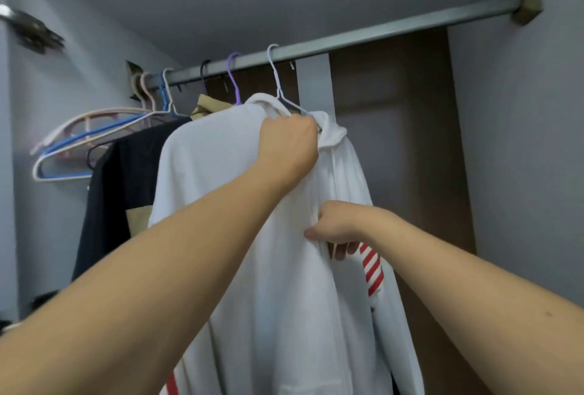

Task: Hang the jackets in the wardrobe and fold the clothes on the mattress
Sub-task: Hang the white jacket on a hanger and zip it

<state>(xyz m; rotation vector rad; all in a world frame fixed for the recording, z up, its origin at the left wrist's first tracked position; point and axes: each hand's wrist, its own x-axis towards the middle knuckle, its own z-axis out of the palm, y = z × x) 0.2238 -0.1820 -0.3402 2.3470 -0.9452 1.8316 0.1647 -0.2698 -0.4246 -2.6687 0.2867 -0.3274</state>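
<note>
At centre frame our left hand (289, 138) grips the white jacket's (252, 236) collar; our right hand (339, 224) pinches its front. It hangs on the rail (379, 33); next we likely straighten it.

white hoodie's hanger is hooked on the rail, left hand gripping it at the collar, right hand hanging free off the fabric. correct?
Not quite. The right hand is not free: the head view shows it pinching the front of the white hoodie. The rest stands: its hanger is hooked on the rail, and the left hand grips at the collar.

Dim, even, bluish light; soft focus throughout, edges blurred and bowed.
</note>
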